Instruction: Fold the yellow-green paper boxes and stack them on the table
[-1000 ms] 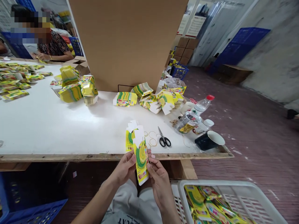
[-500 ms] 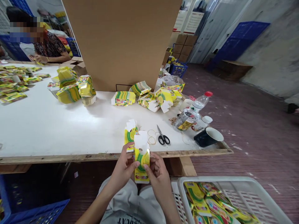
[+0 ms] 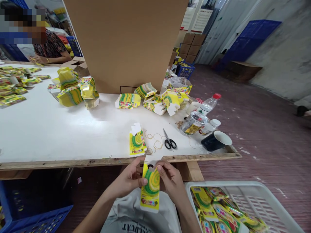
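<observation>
Below the table's front edge, over my lap, I hold a small yellow-and-green printed carton (image 3: 150,189) upright with both hands. My left hand (image 3: 128,179) pinches its left side. My right hand (image 3: 171,179) grips its right side, with fingertips at the white top flap. A small stack of flat cartons (image 3: 136,140) of the same print lies on the white table (image 3: 60,129) just beyond my hands. Rubber bands (image 3: 155,140) and black-handled scissors (image 3: 168,140) lie next to that stack.
Bundles of cartons (image 3: 73,89) and folded boxes (image 3: 157,100) lie before a tall cardboard sheet (image 3: 126,42). A jar (image 3: 193,123), bottle (image 3: 209,105) and black cup (image 3: 216,140) stand right. A white basket (image 3: 243,207) of sachets sits at lower right. Another person (image 3: 46,45) works far left.
The carton has come down and toward me, from the table edge to over my lap. It now stands opened into a box shape, with my right fingers at its top flap.
</observation>
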`<state>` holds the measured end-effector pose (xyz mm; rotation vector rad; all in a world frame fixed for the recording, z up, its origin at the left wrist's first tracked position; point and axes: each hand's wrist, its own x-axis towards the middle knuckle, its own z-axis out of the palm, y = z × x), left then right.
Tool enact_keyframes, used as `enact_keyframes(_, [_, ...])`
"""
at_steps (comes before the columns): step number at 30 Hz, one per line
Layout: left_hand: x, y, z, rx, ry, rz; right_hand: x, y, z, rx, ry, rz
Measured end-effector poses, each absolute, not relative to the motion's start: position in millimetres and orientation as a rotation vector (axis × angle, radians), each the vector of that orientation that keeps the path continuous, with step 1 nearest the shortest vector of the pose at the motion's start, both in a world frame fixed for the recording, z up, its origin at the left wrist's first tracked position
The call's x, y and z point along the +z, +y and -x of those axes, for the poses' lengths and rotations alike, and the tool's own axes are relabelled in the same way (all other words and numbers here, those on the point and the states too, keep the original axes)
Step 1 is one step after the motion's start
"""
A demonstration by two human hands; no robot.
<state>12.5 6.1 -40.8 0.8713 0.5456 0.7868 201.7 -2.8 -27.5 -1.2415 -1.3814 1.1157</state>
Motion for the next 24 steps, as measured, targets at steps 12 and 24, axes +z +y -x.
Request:
enact_keyframes(12, [-45, 8, -15, 0.847, 0.623, -1.133, -14, 0, -197, 1.184, -1.61, 1.487])
enact_keyframes(24, [-42, 8, -28, 0.87, 0.678, -0.917, -27, -13, -204, 0.782, -1.589, 1.492])
